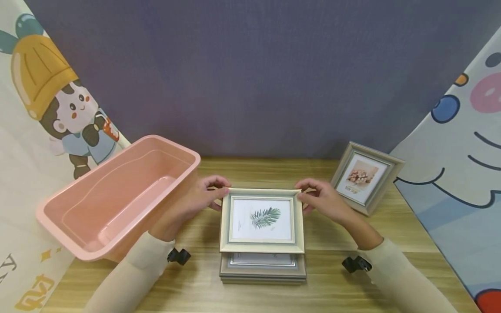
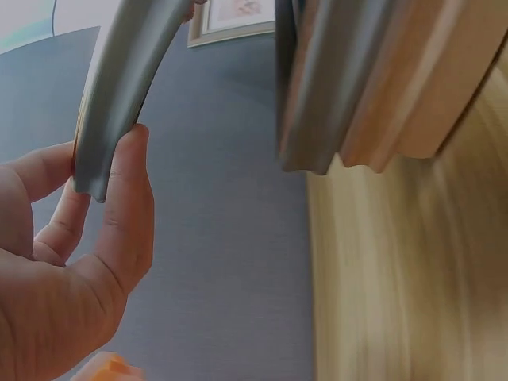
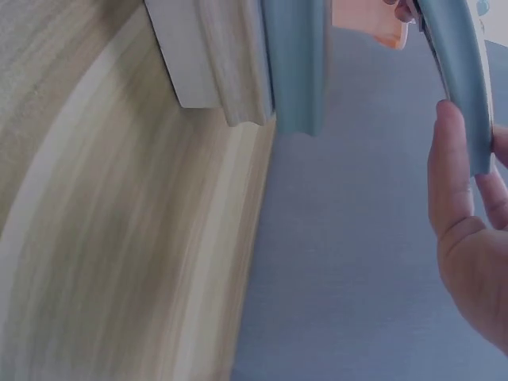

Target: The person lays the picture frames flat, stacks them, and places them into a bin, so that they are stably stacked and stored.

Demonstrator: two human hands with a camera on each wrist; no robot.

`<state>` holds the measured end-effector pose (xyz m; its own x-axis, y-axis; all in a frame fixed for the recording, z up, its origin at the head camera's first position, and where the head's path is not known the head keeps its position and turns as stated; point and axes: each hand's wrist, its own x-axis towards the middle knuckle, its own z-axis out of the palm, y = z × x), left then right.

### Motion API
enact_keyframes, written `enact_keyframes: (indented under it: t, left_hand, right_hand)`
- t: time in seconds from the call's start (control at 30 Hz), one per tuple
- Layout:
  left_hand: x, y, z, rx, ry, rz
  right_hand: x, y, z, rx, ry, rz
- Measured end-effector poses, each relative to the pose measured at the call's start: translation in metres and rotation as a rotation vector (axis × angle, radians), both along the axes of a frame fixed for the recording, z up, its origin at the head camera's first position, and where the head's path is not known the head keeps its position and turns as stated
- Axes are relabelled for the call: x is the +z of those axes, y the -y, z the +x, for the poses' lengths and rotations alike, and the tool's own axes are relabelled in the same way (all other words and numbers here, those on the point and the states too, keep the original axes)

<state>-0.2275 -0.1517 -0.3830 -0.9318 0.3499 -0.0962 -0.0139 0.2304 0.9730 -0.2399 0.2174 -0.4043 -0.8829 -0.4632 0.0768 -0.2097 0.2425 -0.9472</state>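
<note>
Both hands hold a cream picture frame (image 1: 261, 247) with a green leaf print, one at each far corner. My left hand (image 1: 195, 199) pinches its left corner, the thumb on one face and fingers on the other in the left wrist view. The right corner is pinched by my right hand (image 1: 324, 201) in the same way. Below it lies a stack of picture frames (image 1: 263, 270), mostly covered by the held one in the head view. Both wrist views show a gap between the held frame (image 3: 462, 79) and the stack (image 2: 341, 87).
To the left stands a pink plastic tub (image 1: 117, 237), close to my left forearm. Another picture frame (image 1: 362, 176), with a flower print, leans at the back right beyond my right hand. A grey-blue panel (image 1: 250, 78) rises behind the wooden table (image 1: 336, 278).
</note>
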Motion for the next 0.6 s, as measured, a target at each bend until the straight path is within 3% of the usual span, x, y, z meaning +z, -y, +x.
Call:
enact_keyframes:
  t: [0.6]
  left_hand:
    - [-0.023, -0.001, 0.002, -0.009, 0.079, -0.026]
  right_hand:
    - [-0.016, 0.004, 0.003, -0.010, 0.135, 0.045]
